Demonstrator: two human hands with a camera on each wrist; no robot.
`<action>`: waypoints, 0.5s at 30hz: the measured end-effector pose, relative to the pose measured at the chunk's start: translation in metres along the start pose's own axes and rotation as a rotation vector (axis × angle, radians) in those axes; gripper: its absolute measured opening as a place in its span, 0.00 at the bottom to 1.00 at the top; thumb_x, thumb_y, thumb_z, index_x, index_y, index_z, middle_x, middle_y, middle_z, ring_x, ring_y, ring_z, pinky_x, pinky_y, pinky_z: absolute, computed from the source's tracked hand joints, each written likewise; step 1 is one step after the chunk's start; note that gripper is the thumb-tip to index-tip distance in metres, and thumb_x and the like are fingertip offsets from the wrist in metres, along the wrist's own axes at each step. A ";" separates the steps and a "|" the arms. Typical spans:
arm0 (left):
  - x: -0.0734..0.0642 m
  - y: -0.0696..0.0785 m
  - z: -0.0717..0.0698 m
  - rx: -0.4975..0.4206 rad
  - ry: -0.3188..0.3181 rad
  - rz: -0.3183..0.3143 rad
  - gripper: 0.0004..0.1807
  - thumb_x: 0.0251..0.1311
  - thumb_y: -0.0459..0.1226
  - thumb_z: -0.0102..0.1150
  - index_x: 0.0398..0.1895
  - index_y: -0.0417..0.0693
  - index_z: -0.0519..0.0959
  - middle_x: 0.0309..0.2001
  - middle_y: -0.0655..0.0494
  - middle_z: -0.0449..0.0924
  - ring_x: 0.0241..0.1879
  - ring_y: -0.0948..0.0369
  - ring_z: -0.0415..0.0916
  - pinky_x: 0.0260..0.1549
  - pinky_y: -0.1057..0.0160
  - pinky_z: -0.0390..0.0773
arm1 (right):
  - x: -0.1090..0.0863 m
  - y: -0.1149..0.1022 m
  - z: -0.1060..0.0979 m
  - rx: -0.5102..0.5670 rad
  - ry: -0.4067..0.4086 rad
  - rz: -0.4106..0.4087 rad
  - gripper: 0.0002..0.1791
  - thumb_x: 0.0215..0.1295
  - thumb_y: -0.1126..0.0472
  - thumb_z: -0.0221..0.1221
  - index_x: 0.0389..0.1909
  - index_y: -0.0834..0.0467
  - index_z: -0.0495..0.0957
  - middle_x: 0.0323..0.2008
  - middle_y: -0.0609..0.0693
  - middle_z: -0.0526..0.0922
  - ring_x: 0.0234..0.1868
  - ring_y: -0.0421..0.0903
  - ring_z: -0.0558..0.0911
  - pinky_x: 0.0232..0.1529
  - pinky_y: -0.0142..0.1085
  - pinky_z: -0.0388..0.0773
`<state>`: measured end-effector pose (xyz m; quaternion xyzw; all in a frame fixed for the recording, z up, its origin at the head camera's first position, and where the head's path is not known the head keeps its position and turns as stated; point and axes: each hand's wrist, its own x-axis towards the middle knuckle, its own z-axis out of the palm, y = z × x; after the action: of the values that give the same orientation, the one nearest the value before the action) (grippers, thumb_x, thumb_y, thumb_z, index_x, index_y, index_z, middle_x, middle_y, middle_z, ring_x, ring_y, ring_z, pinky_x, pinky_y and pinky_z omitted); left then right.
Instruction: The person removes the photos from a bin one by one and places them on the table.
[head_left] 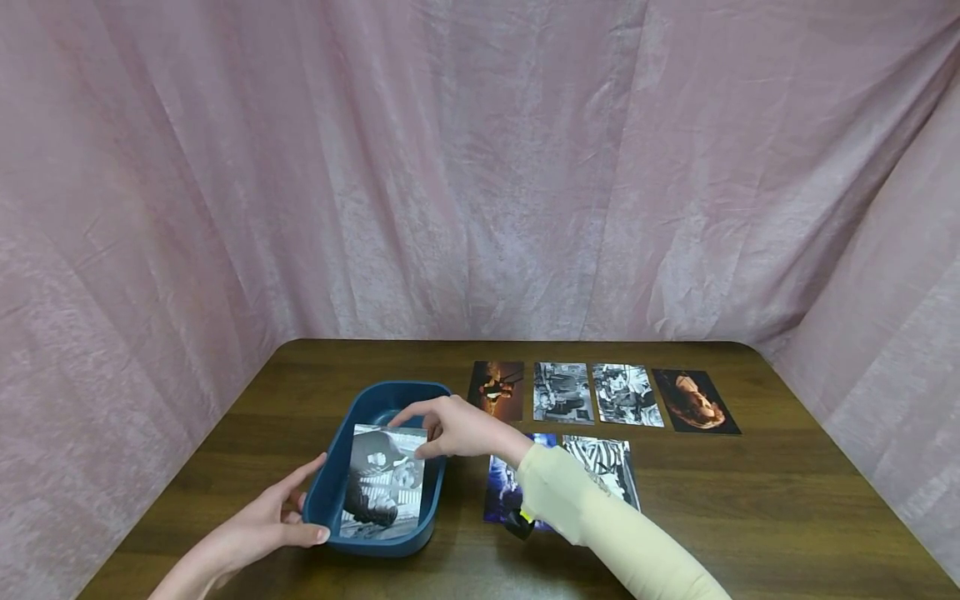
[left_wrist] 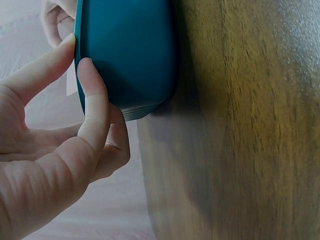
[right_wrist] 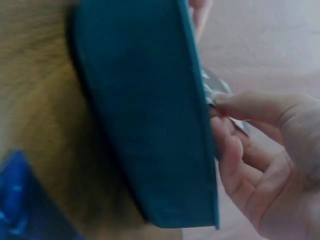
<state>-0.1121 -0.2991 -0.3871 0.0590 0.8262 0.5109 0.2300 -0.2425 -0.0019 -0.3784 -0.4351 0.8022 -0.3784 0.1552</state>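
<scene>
A blue plastic tub (head_left: 405,546) stands on the left half of the wooden table. My left hand (head_left: 262,521) holds its near left corner, thumb (left_wrist: 91,75) against the outer wall and another fingertip at the rim. Over the tub, my right hand (head_left: 453,427) pinches a black-and-white photo card (head_left: 390,479) by its upper right edge. The card lies tilted within the tub's outline and shows people. From the side, the right wrist view has the thumb on the card's edge (right_wrist: 212,90) just above the rim; the tub wall hides the rest.
Across the back right lie two dark warm-toned cards (head_left: 497,390) (head_left: 696,402) and two black-and-white ones (head_left: 564,392) (head_left: 627,395). Nearer, a purple-blue card (head_left: 501,487) and a striped black-and-white card (head_left: 600,454) are partly covered by my right sleeve (head_left: 600,517). Pink curtains (head_left: 480,167) surround the table (head_left: 787,492).
</scene>
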 end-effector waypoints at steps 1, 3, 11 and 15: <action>0.000 0.000 0.000 0.002 0.001 -0.003 0.54 0.61 0.36 0.64 0.79 0.38 0.36 0.41 0.47 0.66 0.28 0.64 0.66 0.34 0.65 0.72 | -0.002 0.001 0.002 0.021 0.014 0.001 0.26 0.63 0.61 0.66 0.61 0.43 0.76 0.27 0.45 0.82 0.23 0.38 0.79 0.27 0.34 0.81; 0.000 0.000 0.000 0.004 0.000 -0.009 0.54 0.61 0.36 0.64 0.79 0.38 0.36 0.41 0.47 0.66 0.28 0.64 0.66 0.34 0.65 0.72 | -0.005 0.001 0.004 0.075 0.046 0.008 0.25 0.63 0.62 0.66 0.60 0.44 0.77 0.27 0.47 0.84 0.23 0.40 0.81 0.29 0.40 0.83; 0.000 0.001 0.000 -0.007 0.000 -0.021 0.54 0.61 0.36 0.64 0.79 0.39 0.35 0.41 0.48 0.66 0.27 0.64 0.66 0.35 0.64 0.73 | -0.019 -0.010 -0.002 0.277 0.255 0.030 0.21 0.64 0.64 0.64 0.57 0.45 0.79 0.29 0.54 0.83 0.28 0.47 0.87 0.32 0.46 0.85; 0.000 0.001 0.001 -0.012 0.005 -0.018 0.55 0.60 0.36 0.64 0.79 0.39 0.35 0.41 0.48 0.66 0.27 0.65 0.66 0.35 0.64 0.73 | -0.028 -0.015 -0.013 0.330 0.333 0.008 0.21 0.66 0.63 0.63 0.57 0.42 0.79 0.31 0.55 0.83 0.29 0.49 0.88 0.32 0.47 0.85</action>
<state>-0.1114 -0.2979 -0.3865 0.0489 0.8242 0.5139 0.2327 -0.2253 0.0225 -0.3609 -0.3322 0.7458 -0.5702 0.0911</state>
